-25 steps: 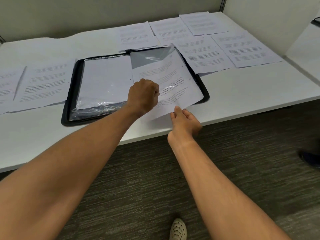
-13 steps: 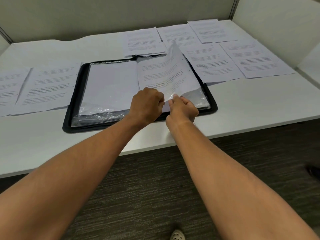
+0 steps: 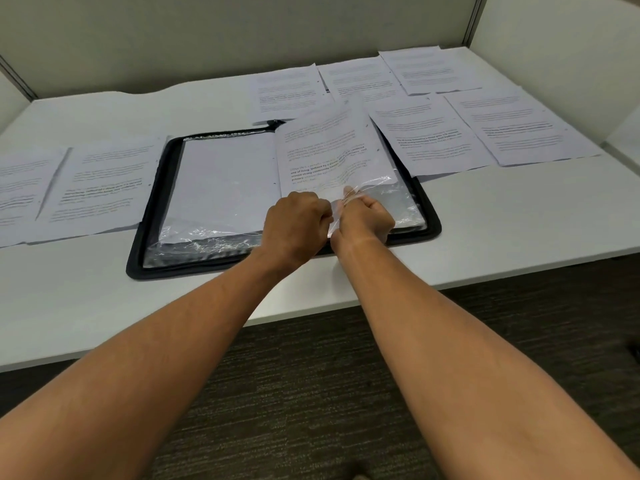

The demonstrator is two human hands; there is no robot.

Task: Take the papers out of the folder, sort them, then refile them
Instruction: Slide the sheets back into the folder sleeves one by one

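Both hands (image 3: 329,223) pinch crinkled clear sleeve (image 3: 384,195).

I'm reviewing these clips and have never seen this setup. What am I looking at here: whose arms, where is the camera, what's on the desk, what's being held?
No machine here: a person wears one camera on the head, looking down at their own bare arms. On the white desk lies an open black folder with clear plastic sleeves. Printed sheets are spread beside and behind it. The left hand and right hand meet at the near edge of the right sleeve, gripping it with a printed page at its opening. Which hand holds the page I cannot tell.
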